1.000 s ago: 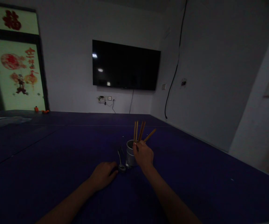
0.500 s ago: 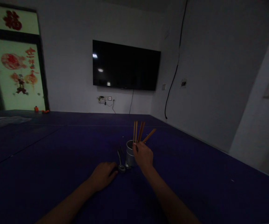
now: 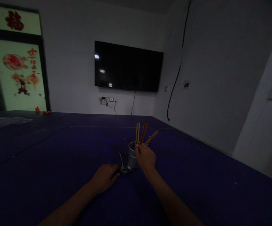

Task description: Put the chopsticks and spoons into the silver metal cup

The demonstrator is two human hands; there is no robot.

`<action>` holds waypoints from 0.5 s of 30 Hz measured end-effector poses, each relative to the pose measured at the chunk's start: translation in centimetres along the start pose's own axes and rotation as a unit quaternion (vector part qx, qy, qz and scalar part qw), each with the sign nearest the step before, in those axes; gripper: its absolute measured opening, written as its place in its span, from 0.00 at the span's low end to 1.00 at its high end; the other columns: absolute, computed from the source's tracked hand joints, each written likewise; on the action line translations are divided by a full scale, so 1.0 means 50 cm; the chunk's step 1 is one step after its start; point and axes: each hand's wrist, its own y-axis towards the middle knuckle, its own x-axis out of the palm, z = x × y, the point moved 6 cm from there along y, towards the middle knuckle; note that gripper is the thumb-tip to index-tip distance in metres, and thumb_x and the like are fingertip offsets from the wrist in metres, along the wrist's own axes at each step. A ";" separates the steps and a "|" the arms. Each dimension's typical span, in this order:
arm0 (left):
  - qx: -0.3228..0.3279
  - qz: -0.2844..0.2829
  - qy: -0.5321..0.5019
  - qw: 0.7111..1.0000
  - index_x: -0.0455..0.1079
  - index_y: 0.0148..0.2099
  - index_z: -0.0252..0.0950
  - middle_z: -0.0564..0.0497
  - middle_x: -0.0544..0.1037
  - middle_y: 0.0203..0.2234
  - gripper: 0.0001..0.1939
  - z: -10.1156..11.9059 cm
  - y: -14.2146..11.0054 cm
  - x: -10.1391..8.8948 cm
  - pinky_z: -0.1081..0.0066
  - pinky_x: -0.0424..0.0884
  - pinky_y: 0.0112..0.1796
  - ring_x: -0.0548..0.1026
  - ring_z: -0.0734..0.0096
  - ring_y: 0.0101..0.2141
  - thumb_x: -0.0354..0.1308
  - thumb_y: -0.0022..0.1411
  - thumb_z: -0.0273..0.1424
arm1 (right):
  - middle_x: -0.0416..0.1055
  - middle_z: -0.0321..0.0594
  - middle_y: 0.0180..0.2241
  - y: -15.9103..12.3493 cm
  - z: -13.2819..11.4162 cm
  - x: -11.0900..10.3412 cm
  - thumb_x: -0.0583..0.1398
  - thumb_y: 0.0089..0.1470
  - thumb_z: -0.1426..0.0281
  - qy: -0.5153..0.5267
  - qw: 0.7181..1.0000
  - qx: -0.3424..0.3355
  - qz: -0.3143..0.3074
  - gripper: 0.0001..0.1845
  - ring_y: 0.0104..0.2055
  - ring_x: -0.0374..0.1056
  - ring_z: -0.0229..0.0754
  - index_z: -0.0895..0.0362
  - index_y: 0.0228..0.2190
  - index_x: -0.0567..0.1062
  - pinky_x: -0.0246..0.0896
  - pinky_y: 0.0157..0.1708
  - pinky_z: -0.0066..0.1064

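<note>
A grey metal cup (image 3: pixel 132 159) stands upright on the purple surface. My right hand (image 3: pixel 146 157) is at its right side, fingers closed on the chopsticks (image 3: pixel 143 133) near the rim. Several chopsticks fan upward above the hand, one leaning right; their lower ends are hidden. My left hand (image 3: pixel 106 177) rests on the surface left of the cup, fingers stretched and thumb apart. Just beyond its fingertips lies a metal spoon (image 3: pixel 123 170), its handle pointing away. A second shiny rounded piece (image 3: pixel 129 168) lies against the cup's base; dimness hides its kind.
The wide purple surface (image 3: pixel 79 150) reaches the walls. Ahead hangs a television (image 3: pixel 128 67), with sockets and cords below. A black cable (image 3: pixel 173 88) dangles along the right wall. Far left are small orange items (image 3: pixel 37 110) and a pale sheet (image 3: pixel 7 122).
The whole view has shifted very slightly. Both hands, the cup, the chopsticks and the spoon keep nearly the same places relative to one another.
</note>
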 end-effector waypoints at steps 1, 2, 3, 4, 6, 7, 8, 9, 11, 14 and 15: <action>-0.001 -0.001 0.002 1.000 0.64 0.42 0.39 0.47 0.75 0.36 0.13 0.000 0.000 0.001 0.68 0.65 0.36 0.73 0.64 0.37 0.42 0.62 0.37 | 0.72 0.38 0.28 0.000 0.000 0.000 0.48 0.59 0.66 0.000 1.000 0.001 -0.001 0.17 0.30 0.67 0.37 0.57 0.28 0.74 0.49 0.27 0.27; -0.002 -0.002 0.004 1.000 0.64 0.43 0.39 0.47 0.75 0.36 0.13 -0.001 -0.001 0.002 0.68 0.65 0.37 0.73 0.64 0.37 0.42 0.62 0.37 | 0.72 0.38 0.28 0.000 0.000 0.000 0.48 0.59 0.66 0.002 1.000 0.001 -0.001 0.17 0.30 0.67 0.37 0.57 0.28 0.74 0.49 0.27 0.27; -0.003 -0.001 0.004 1.000 0.64 0.43 0.39 0.47 0.75 0.36 0.13 -0.002 -0.001 0.003 0.68 0.64 0.37 0.73 0.64 0.37 0.42 0.62 0.37 | 0.72 0.38 0.28 0.000 0.001 0.000 0.48 0.59 0.66 0.004 1.000 0.001 0.000 0.17 0.30 0.67 0.37 0.57 0.29 0.74 0.49 0.28 0.27; -0.003 0.000 0.003 1.000 0.64 0.43 0.39 0.47 0.75 0.36 0.14 -0.003 -0.002 0.004 0.68 0.64 0.37 0.73 0.64 0.38 0.42 0.62 0.37 | 0.72 0.39 0.28 0.000 0.000 0.000 0.48 0.59 0.66 0.006 1.000 0.000 0.001 0.18 0.30 0.67 0.37 0.57 0.29 0.74 0.50 0.28 0.27; -0.002 0.005 -0.002 1.000 0.64 0.44 0.39 0.47 0.75 0.37 0.14 -0.003 -0.002 0.005 0.68 0.64 0.38 0.73 0.64 0.38 0.41 0.62 0.38 | 0.72 0.39 0.28 0.000 0.000 0.000 0.47 0.59 0.66 0.009 1.000 -0.004 0.003 0.18 0.30 0.67 0.37 0.57 0.29 0.75 0.50 0.28 0.26; -0.002 0.006 -0.003 1.000 0.64 0.44 0.39 0.46 0.75 0.37 0.14 -0.003 -0.002 0.005 0.68 0.64 0.38 0.72 0.64 0.38 0.42 0.62 0.38 | 0.72 0.39 0.29 0.000 0.000 0.000 0.47 0.59 0.66 0.008 1.000 -0.004 0.003 0.18 0.30 0.67 0.37 0.57 0.29 0.75 0.50 0.28 0.26; -0.002 0.007 -0.002 1.000 0.64 0.44 0.39 0.46 0.75 0.37 0.14 -0.003 -0.002 0.005 0.68 0.64 0.39 0.72 0.64 0.39 0.42 0.62 0.38 | 0.72 0.39 0.29 0.000 0.001 0.001 0.47 0.59 0.66 0.007 1.000 -0.004 0.003 0.18 0.30 0.67 0.36 0.57 0.29 0.75 0.50 0.28 0.26; -0.003 0.004 0.002 1.000 0.64 0.43 0.39 0.46 0.75 0.37 0.14 -0.002 -0.002 0.006 0.68 0.64 0.38 0.72 0.64 0.39 0.42 0.62 0.37 | 0.72 0.39 0.29 0.000 0.001 0.001 0.47 0.59 0.66 0.005 1.000 -0.002 0.003 0.18 0.30 0.67 0.36 0.57 0.29 0.75 0.50 0.28 0.26; -0.003 -0.002 0.013 1.000 0.64 0.43 0.38 0.46 0.75 0.37 0.13 0.000 -0.002 0.006 0.68 0.65 0.38 0.73 0.64 0.38 0.42 0.62 0.37 | 0.72 0.39 0.29 0.000 0.002 0.002 0.48 0.59 0.66 0.005 1.000 0.001 -0.001 0.18 0.30 0.67 0.36 0.57 0.29 0.75 0.50 0.28 0.26; 0.003 -0.005 0.024 1.000 0.63 0.42 0.38 0.46 0.75 0.37 0.13 0.003 -0.001 0.004 0.68 0.65 0.37 0.73 0.64 0.38 0.41 0.62 0.36 | 0.72 0.39 0.29 0.000 0.002 0.004 0.48 0.59 0.66 0.010 1.000 0.002 -0.008 0.18 0.30 0.67 0.36 0.57 0.29 0.75 0.50 0.28 0.26; 0.003 -0.005 0.026 1.000 0.63 0.41 0.38 0.46 0.75 0.37 0.12 0.004 0.000 0.004 0.68 0.65 0.37 0.73 0.64 0.38 0.41 0.62 0.36 | 0.72 0.39 0.29 0.000 0.002 0.005 0.48 0.59 0.66 0.011 1.000 0.002 -0.009 0.18 0.30 0.67 0.36 0.57 0.29 0.75 0.50 0.28 0.26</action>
